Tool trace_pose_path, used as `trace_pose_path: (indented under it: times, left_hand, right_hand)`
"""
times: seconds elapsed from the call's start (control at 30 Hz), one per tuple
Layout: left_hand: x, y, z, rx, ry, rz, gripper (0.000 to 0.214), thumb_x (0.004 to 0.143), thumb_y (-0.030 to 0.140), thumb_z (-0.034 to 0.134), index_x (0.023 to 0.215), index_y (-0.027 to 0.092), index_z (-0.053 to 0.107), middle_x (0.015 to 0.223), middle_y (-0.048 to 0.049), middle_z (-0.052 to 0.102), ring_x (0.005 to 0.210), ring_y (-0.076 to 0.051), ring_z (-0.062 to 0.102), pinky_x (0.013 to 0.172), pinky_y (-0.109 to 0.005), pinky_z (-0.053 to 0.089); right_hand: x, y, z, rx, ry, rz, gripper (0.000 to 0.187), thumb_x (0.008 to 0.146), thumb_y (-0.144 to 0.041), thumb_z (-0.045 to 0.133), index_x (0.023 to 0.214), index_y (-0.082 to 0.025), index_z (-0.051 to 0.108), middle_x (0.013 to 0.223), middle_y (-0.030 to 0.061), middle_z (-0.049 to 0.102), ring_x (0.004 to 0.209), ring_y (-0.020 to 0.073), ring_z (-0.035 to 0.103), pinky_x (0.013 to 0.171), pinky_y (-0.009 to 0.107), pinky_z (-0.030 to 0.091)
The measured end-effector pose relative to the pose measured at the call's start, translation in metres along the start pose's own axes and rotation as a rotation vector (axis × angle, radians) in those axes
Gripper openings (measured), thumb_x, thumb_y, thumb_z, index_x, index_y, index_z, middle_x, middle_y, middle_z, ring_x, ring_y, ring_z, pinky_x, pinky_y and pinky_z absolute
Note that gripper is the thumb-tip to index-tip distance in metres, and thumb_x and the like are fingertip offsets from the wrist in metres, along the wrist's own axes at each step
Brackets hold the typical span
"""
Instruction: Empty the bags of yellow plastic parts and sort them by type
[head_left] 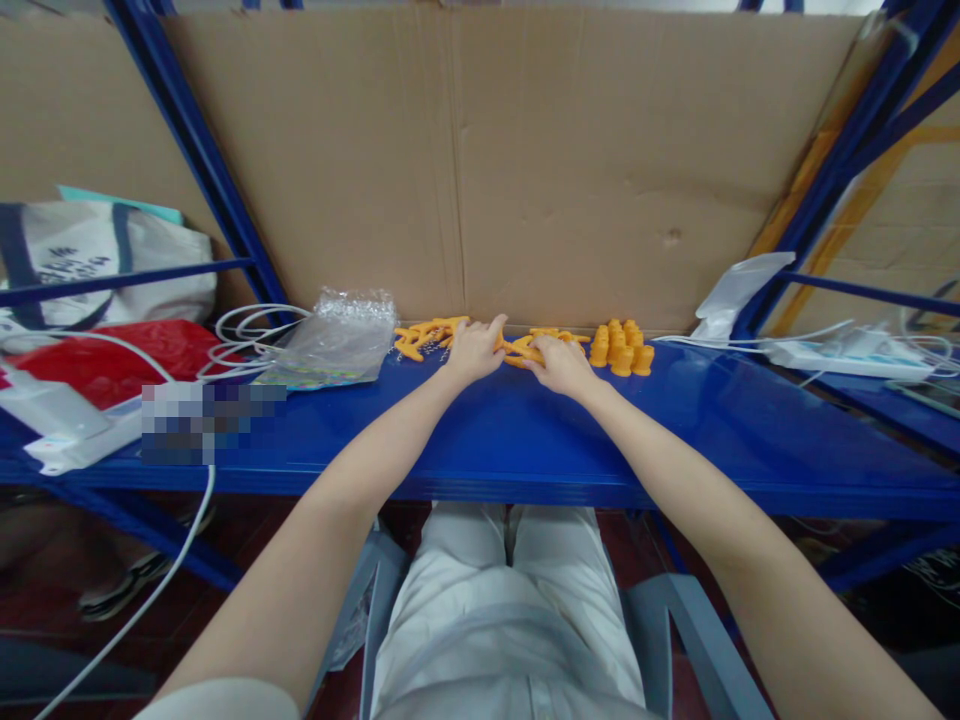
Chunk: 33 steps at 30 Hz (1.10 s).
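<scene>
At the back of the blue table, my left hand (475, 350) is closed around part of an orange plastic piece, its index finger stretched forward. My right hand (564, 366) pinches an orange plastic piece (523, 350) between the two hands; I cannot tell whether both hold the same one. Left of my hands lies a loose pile of thin, branching orange pieces (420, 338), with small crumbs around it. More flat orange pieces (559, 333) lie just behind my right hand. To its right, several stubby orange pieces (620, 348) stand upright in a close group.
A clear plastic bag (337, 340) and coiled white cables (251, 330) lie at the left, near a white power strip (90, 435) and a red bag (142, 350). Cardboard (525, 170) walls off the back. Another power strip (855, 355) sits at the right.
</scene>
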<state>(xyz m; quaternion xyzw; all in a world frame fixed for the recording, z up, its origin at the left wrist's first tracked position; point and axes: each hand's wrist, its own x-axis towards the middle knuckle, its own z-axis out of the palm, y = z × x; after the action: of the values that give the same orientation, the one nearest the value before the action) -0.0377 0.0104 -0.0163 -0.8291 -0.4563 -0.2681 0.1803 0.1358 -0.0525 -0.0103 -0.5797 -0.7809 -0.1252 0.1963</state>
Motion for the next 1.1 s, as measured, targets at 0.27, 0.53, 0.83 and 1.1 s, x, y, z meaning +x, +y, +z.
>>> trace_pose_path:
  times: [0.27, 0.53, 0.83, 1.1]
  left_hand:
    - [-0.002, 0.008, -0.011, 0.021, -0.078, -0.032, 0.055, 0.088, 0.026, 0.053, 0.141, 0.014, 0.049, 0.121, -0.0157, 0.072, 0.115, -0.031, 0.065, 0.106, -0.046, 0.036]
    - [0.000, 0.009, -0.011, 0.063, -0.156, -0.056, 0.052, 0.090, 0.029, 0.050, 0.140, 0.012, 0.048, 0.116, -0.0172, 0.073, 0.117, -0.031, 0.066, 0.106, -0.045, 0.039]
    - [0.003, 0.012, -0.015, 0.048, -0.309, -0.170, 0.047, 0.095, 0.034, 0.046, 0.139, 0.018, 0.049, 0.124, -0.0140, 0.071, 0.116, -0.029, 0.067, 0.097, -0.037, 0.050]
    - [0.002, 0.011, -0.014, 0.074, -0.351, -0.167, 0.046, 0.096, 0.033, 0.045, 0.140, 0.019, 0.052, 0.124, -0.0141, 0.070, 0.116, -0.030, 0.067, 0.099, -0.039, 0.051]
  right_hand:
    - [-0.001, 0.001, 0.001, -0.023, 0.022, 0.002, 0.023, 0.093, -0.019, 0.051, 0.116, -0.015, 0.056, 0.116, 0.0191, 0.071, 0.112, 0.0336, 0.063, 0.085, 0.039, 0.039]
    - [-0.003, -0.004, -0.004, -0.204, 0.036, -0.024, 0.034, 0.094, -0.009, 0.039, 0.126, -0.011, 0.052, 0.123, 0.0217, 0.068, 0.115, 0.0329, 0.059, 0.087, 0.040, 0.032]
    - [0.001, -0.003, -0.004, -0.321, 0.015, -0.129, 0.035, 0.097, -0.006, 0.034, 0.122, -0.010, 0.059, 0.118, 0.0199, 0.069, 0.112, 0.0308, 0.058, 0.087, 0.038, 0.030]
    - [0.000, -0.004, -0.001, -0.269, -0.067, -0.143, 0.037, 0.104, -0.024, 0.036, 0.126, -0.006, 0.060, 0.126, 0.0218, 0.066, 0.119, 0.0318, 0.057, 0.091, 0.038, 0.034]
